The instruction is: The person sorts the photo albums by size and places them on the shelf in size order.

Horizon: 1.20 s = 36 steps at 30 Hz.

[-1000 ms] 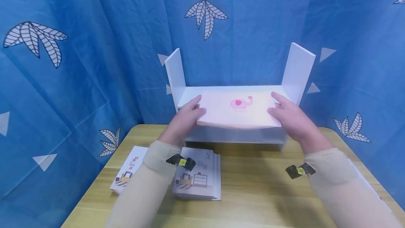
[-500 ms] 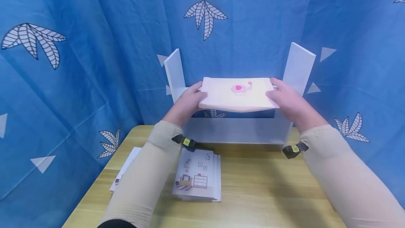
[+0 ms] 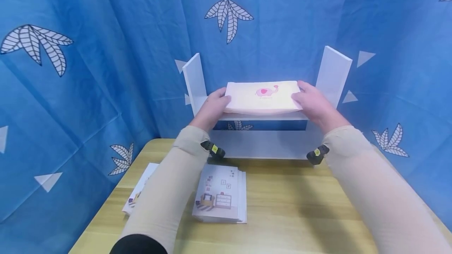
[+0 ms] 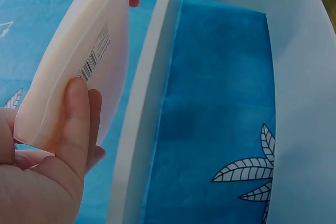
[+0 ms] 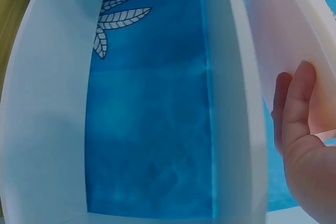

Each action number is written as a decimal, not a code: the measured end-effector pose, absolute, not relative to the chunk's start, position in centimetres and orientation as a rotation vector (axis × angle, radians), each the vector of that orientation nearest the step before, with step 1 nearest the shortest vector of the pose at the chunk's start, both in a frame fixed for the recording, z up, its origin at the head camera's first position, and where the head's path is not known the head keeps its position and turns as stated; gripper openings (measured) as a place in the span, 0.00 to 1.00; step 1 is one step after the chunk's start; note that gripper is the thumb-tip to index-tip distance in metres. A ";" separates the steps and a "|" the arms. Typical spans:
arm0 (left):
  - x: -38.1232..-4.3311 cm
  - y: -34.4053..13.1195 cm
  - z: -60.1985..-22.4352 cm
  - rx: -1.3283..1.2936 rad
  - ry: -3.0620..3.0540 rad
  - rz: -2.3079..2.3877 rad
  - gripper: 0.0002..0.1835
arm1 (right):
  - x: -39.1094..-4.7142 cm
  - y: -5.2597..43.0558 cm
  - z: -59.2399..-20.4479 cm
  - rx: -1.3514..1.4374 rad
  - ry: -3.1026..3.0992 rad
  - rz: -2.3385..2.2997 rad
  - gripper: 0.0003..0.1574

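Observation:
A pale pink, notebook-like slab (image 3: 263, 97) with a pink elephant on its cover is held level by both hands. My left hand (image 3: 213, 109) grips its left end, thumb on top. In the left wrist view, fingers (image 4: 76, 124) press its underside next to a printed barcode. At the other end, my right hand (image 3: 314, 103) pinches the slab, with fingers (image 5: 299, 100) beneath in the right wrist view. The slab sags slightly in the middle. It overlaps the upper board (image 3: 263, 117) of a white desk shelf, which has tall side panels (image 3: 333, 71) and a lower board (image 3: 265, 144).
A stack of white booklets (image 3: 219, 191) with a room drawing sits on the wooden table (image 3: 279, 214), in front of the shelf. Another similar stack (image 3: 139, 187) lies at the left, partly behind the left sleeve. A blue leaf-print curtain (image 3: 261, 22) hangs behind.
Both hands have raised the elephant-print slab and moved it away from the body, over the upper shelf board. The grips stay the same, and the booklet stacks have not moved.

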<state>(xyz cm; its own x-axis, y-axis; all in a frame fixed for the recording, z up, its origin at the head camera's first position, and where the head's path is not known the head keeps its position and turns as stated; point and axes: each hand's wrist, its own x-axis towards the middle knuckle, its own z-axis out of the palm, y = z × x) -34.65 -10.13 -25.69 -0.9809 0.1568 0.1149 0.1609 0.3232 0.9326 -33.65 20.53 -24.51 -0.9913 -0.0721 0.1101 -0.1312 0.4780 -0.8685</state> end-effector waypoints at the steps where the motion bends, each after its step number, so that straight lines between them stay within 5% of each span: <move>1: -34.8 -10.0 -25.7 -0.295 -2.559 -1.794 0.32 | -33.9 20.5 -24.7 0.174 -2.655 1.552 0.45; 36: -37.5 -9.3 -27.1 -0.161 -2.689 -1.639 0.32 | -35.7 20.1 -26.1 0.074 -2.717 1.437 0.44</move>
<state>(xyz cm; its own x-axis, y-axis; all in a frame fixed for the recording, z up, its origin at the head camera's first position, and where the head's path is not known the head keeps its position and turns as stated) -37.47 -9.32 -27.13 -0.9947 0.0935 0.0429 0.0810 0.4543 0.8871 -35.69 20.11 -26.15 -0.9966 -0.0111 0.0816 -0.0737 0.5624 -0.8236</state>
